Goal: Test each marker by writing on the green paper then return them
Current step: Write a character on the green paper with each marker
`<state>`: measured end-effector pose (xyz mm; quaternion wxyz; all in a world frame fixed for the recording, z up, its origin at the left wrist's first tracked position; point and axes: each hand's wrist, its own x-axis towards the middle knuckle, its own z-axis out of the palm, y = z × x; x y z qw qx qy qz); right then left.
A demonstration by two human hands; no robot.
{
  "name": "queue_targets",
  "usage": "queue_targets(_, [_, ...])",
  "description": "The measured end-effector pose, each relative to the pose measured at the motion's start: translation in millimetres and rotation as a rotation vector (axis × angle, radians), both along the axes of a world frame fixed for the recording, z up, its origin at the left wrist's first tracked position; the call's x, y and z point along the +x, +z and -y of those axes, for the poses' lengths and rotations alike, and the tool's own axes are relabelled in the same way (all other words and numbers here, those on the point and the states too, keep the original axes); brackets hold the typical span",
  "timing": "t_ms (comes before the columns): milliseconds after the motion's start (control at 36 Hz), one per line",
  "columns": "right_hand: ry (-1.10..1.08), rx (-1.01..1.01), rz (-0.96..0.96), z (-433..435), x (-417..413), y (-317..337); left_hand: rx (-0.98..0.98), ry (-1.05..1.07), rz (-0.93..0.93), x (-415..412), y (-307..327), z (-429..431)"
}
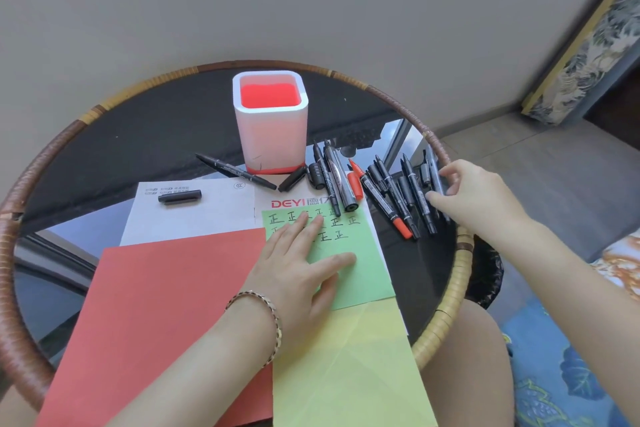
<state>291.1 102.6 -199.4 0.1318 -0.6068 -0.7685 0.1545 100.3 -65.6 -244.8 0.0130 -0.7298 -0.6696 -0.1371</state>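
You are seated at a round glass-topped table (138, 135) with a woven rim. Your left hand (298, 267) lies flat on the green paper (349, 253), fingers (311, 229) spread open, pinning the sheet near its written rows of black characters. The green paper rests near the table's right side, overlapping a white sheet and sitting between a red sheet (156, 305) and a yellow sheet (346, 357).

Your right hand (474, 198) reaches to the loose pile of markers (394, 194) at the table's right edge. Its fingers (436, 198) are curled over the outermost black marker (434, 177), touching it; whether they have fully closed on it, I cannot tell.

A white pen holder (272, 125) with a red interior stands upright behind the papers, with nothing visible in it. One marker (235, 172) and a loose cap (180, 196) lie to its left.

The markers look light, stiff and smooth, likely to roll on glass. Pinch the barrel near its middle, clear of the cap. The paper is thin and slides easily, so keep it held down while you write.
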Motion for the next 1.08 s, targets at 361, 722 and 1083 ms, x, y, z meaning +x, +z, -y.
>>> queue_targets(361, [-0.08,-0.346,-0.579,21,1,16,0.027,-0.007,0.06,0,-3,-1])
queue_targets(722, [0.369,-0.419,-0.752,71,-24,13,0.033,-0.012,0.047,-1,-4,-2])
queue_targets(1083, [0.217,-0.32,-1.03,77,-49,-6,0.018,-0.015,0.058,-2,-7,-3])
